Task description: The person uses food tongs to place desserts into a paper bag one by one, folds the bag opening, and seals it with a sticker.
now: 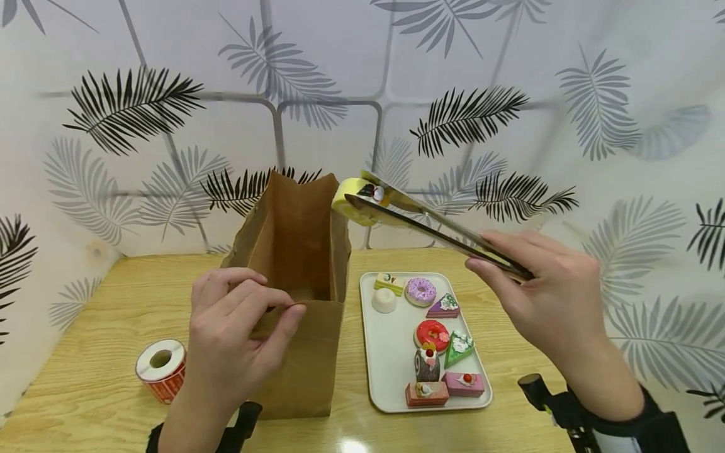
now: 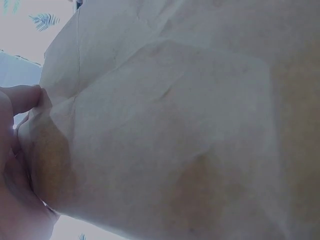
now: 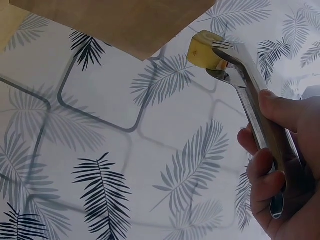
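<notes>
A brown paper bag stands upright with its mouth gaping. My left hand pinches the near rim of the bag between thumb and fingers; in the left wrist view the bag's side fills most of the picture. My right hand grips metal tongs, which point up and left. Between the tong tips sits a yellow toy cake roll with a dark and white topping, level with the bag's upper right edge. The right wrist view shows the yellow cake clasped in the tongs, close to the bag.
Right of the bag lies a white tray with several toy cakes, among them a purple donut and a red donut. A roll of red-and-white stickers is at the left. A leaf-patterned curtain hangs behind the wooden table.
</notes>
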Action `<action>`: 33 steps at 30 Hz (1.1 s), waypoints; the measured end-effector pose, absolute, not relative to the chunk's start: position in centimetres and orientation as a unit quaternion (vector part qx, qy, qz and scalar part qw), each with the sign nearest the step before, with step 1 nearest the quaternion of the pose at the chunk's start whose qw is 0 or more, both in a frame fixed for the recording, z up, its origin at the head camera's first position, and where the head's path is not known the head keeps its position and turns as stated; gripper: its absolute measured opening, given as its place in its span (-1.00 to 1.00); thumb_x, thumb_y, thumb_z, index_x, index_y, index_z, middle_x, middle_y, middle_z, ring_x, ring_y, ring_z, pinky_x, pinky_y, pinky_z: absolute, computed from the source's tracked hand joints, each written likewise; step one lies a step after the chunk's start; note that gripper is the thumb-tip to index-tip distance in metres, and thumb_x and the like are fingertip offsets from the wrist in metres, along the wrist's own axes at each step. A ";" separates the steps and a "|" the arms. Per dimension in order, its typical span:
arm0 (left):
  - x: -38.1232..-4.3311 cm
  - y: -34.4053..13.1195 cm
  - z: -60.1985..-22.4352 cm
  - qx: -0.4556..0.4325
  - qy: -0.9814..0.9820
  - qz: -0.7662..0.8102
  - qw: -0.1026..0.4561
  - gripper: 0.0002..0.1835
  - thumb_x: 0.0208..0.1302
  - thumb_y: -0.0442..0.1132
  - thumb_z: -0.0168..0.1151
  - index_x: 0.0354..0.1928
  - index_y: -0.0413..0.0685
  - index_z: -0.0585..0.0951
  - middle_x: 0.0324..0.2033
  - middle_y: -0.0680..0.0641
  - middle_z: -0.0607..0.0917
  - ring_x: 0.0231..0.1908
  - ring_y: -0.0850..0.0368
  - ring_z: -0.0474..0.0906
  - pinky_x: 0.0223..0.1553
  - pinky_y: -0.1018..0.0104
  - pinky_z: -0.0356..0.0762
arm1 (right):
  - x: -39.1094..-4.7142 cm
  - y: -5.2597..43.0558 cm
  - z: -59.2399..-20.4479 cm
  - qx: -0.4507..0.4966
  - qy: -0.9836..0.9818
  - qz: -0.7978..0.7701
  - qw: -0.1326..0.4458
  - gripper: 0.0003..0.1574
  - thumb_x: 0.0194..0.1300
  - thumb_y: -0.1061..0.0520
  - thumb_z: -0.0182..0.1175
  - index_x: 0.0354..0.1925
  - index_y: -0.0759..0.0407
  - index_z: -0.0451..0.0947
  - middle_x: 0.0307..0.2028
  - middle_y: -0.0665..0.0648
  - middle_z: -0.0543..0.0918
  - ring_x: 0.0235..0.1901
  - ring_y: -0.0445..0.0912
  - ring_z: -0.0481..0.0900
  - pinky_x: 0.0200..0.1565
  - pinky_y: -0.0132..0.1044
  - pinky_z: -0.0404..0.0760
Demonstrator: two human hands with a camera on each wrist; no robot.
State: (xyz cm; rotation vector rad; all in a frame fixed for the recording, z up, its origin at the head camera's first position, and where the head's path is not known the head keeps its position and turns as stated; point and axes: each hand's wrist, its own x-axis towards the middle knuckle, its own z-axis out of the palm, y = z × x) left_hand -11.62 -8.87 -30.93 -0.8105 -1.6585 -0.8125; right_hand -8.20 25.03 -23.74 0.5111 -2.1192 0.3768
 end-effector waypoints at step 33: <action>-11.9 -9.0 -31.1 -0.340 -0.696 -0.345 0.530 -0.47 0.51 0.15 0.20 -0.57 -0.06 0.57 -0.64 0.04 0.60 -0.29 -0.07 0.50 -0.05 0.02 0.27 | -8.9 23.8 -24.9 0.207 -0.855 0.178 0.441 -0.40 -0.06 0.14 0.68 0.03 0.10 0.80 -0.23 0.13 0.85 -0.54 -0.22 0.51 -0.48 -0.52 0.36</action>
